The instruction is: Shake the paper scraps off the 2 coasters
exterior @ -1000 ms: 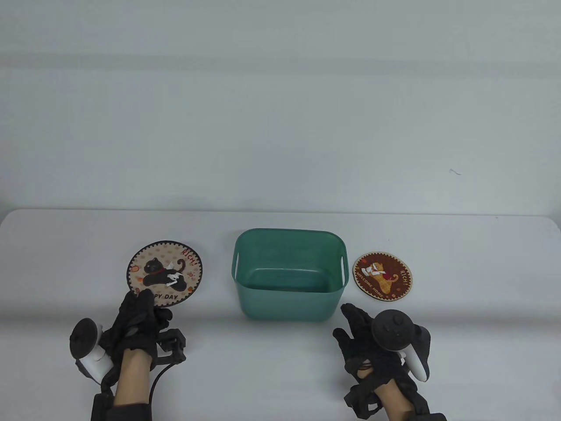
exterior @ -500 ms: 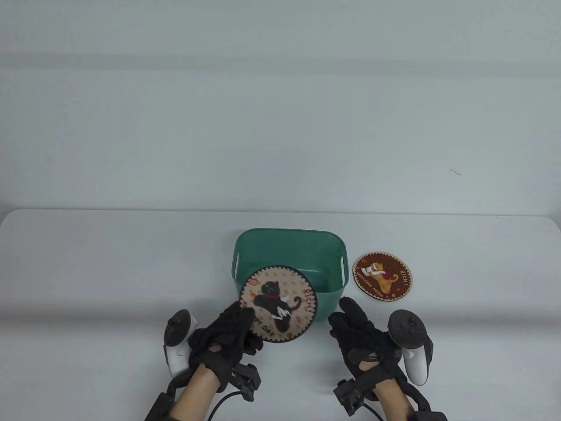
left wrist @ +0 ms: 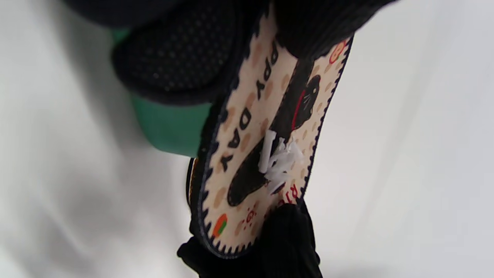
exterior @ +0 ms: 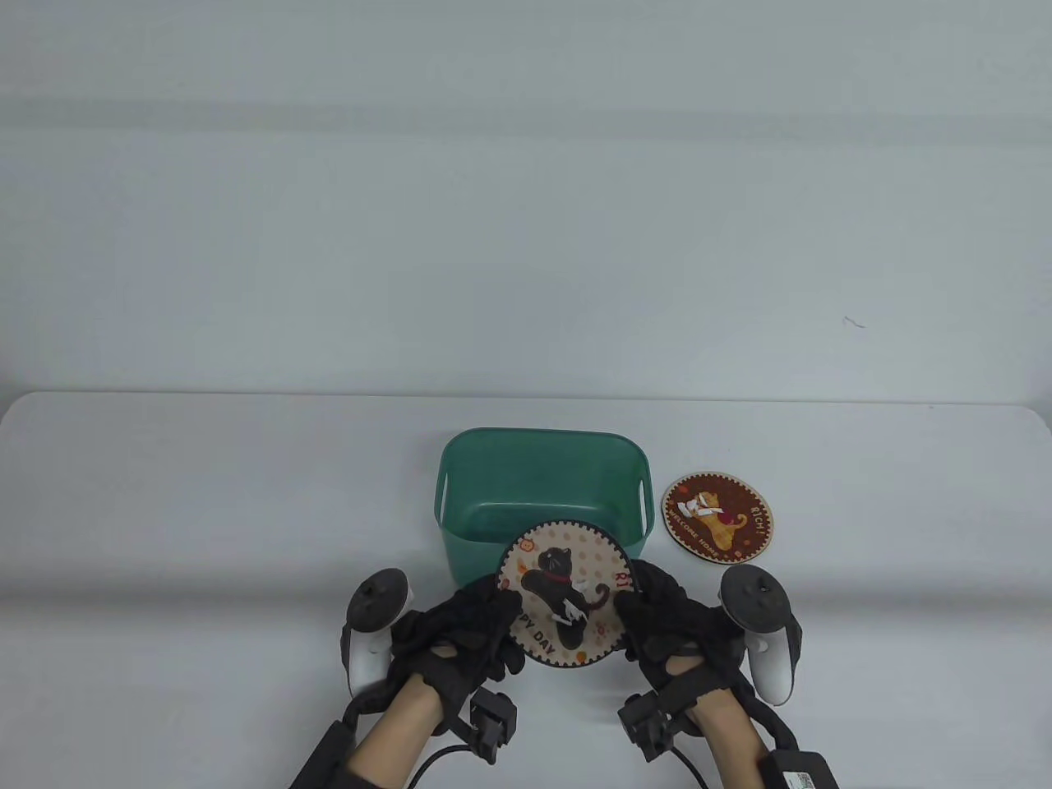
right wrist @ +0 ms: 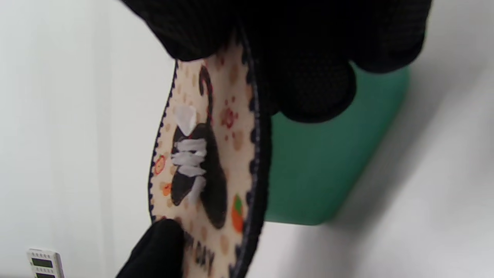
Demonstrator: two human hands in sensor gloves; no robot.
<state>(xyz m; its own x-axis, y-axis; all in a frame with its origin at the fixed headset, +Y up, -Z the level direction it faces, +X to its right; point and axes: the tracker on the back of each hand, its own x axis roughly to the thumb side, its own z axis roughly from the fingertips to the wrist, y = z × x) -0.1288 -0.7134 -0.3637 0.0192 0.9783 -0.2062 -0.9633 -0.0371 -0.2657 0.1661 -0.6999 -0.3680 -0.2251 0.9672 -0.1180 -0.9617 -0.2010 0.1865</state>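
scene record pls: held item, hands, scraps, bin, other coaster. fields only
held item: black-cat coaster, lifted at the near edge of the bin, partly over its front wall
left hand: grips the coaster's left edge
right hand: grips the coaster's right edge
scraps on held coaster: white paper scraps lie on its face, not yet shaken off
bin: green bin, middle of the table; no scraps visible inside
other coaster: brown coaster, flat on the table right of the bin, white scraps on it, untouched
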